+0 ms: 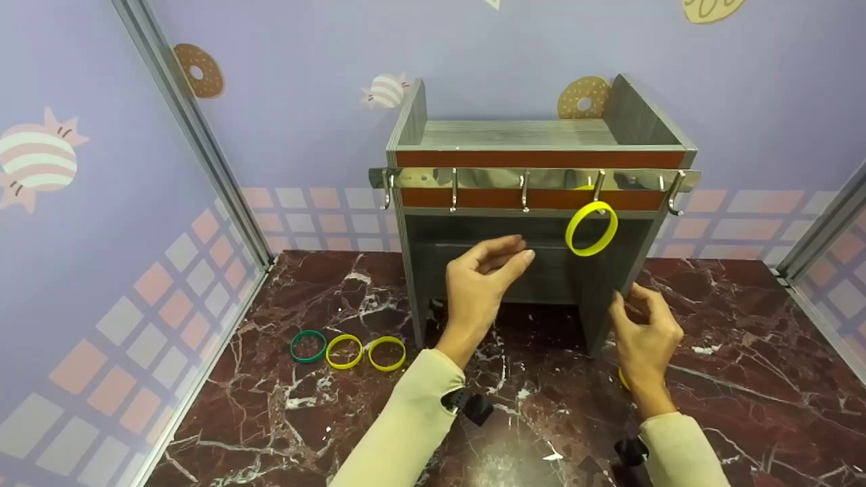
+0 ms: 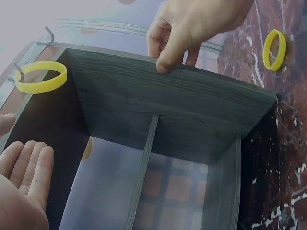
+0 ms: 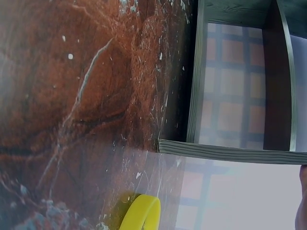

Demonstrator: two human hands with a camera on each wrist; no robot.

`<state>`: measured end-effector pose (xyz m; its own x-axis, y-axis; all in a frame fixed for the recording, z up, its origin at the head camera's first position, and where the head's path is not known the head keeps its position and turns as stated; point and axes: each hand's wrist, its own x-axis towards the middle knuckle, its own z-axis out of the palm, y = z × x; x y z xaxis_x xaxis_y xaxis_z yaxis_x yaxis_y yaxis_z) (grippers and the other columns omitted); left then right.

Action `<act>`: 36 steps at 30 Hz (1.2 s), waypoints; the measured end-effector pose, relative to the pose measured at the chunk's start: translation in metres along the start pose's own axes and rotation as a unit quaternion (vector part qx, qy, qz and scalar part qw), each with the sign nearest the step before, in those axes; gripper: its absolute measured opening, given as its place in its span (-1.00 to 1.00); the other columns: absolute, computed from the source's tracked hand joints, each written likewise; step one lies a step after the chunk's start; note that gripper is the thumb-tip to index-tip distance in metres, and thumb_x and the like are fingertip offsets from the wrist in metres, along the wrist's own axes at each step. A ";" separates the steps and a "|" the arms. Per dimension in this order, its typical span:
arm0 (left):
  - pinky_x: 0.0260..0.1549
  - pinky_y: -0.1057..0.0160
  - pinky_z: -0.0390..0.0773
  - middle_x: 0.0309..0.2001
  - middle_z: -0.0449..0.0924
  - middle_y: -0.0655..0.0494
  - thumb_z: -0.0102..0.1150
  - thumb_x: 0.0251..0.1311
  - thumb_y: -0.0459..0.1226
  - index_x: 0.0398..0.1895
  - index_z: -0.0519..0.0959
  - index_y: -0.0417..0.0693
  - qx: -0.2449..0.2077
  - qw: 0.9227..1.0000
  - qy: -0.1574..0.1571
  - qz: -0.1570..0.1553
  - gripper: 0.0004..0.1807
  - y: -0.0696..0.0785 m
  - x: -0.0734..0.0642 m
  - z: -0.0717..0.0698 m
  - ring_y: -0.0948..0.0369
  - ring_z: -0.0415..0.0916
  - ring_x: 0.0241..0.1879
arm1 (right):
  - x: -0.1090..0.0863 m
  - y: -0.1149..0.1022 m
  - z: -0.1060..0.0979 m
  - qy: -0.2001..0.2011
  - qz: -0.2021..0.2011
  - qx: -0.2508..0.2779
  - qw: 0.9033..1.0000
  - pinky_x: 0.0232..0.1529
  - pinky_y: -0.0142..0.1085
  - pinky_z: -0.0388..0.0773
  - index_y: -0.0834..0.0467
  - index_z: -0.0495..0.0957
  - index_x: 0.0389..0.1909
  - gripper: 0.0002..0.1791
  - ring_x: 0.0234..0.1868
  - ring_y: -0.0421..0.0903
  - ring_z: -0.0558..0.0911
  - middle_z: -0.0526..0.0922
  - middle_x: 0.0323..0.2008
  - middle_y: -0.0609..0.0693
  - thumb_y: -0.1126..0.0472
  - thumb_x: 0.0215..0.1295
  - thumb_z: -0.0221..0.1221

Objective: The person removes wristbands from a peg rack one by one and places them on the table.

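Note:
A yellow wristband (image 1: 590, 253) hangs from the second hook from the right on the metal hook rail (image 1: 487, 178). That rail runs across the front of a grey wooden shelf unit (image 1: 516, 133). My left hand (image 1: 477, 284) is in front of the unit, left of the hanging band, with nothing between its thumb and fingers; in the left wrist view its fingers (image 2: 41, 172) are nearly straight. My right hand (image 1: 646, 335) grips the front edge of the unit's right side panel (image 2: 168, 81), thumb on the inner face. Only a sliver of that hand shows in the right wrist view.
On the dark red marbled table (image 1: 270, 419) a green wristband (image 1: 308, 360) and two yellow ones (image 1: 344, 367) lie in a row left of the unit. Another yellow wristband (image 3: 139, 215) lies right of it, partly behind my right wrist in the head view. Patterned walls enclose the table.

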<state>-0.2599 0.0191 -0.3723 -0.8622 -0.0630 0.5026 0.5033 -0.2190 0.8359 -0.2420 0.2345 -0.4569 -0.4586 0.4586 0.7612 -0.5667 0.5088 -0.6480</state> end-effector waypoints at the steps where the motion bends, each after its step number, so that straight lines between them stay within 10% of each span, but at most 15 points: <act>1: -0.06 0.12 0.79 -0.12 0.81 -0.11 0.54 0.17 -0.46 -0.07 0.76 -0.38 -0.005 1.000 -0.003 -0.002 -0.73 0.000 0.001 0.003 0.09 0.79 -0.15 | 0.000 0.000 0.000 0.001 0.002 0.002 1.000 -0.22 -0.58 0.69 0.59 0.65 -0.21 -0.85 -0.27 -0.48 0.70 0.73 -0.30 0.43 0.65 0.18 0.30; 13: -0.09 0.12 0.80 -0.16 0.82 -0.07 0.54 0.16 -0.49 -0.08 0.76 -0.40 -0.032 0.999 -0.029 -0.005 -0.74 0.002 0.009 0.033 0.16 0.79 -0.19 | -0.001 0.002 0.000 -0.001 0.000 -0.003 1.000 -0.21 -0.63 0.65 0.60 0.64 -0.21 -0.85 -0.27 -0.53 0.68 0.73 -0.31 0.43 0.67 0.19 0.32; 36: -0.24 0.26 0.78 -0.26 0.83 0.11 0.57 0.18 -0.41 -0.17 0.81 -0.30 0.004 0.999 -0.042 0.003 -0.81 0.012 0.014 0.048 0.29 0.74 -0.31 | -0.001 0.001 0.003 0.019 -0.003 0.002 1.000 -0.17 -0.63 0.64 0.58 0.65 -0.24 -0.85 -0.24 -0.48 0.70 0.74 -0.32 0.41 0.67 0.15 0.32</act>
<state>-0.2632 0.0620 -0.3447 -0.8520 0.0177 0.5232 0.5084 -0.2106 0.8350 -0.2440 0.2325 -0.4589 -0.4295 0.4825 0.7633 -0.5714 0.5094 -0.6435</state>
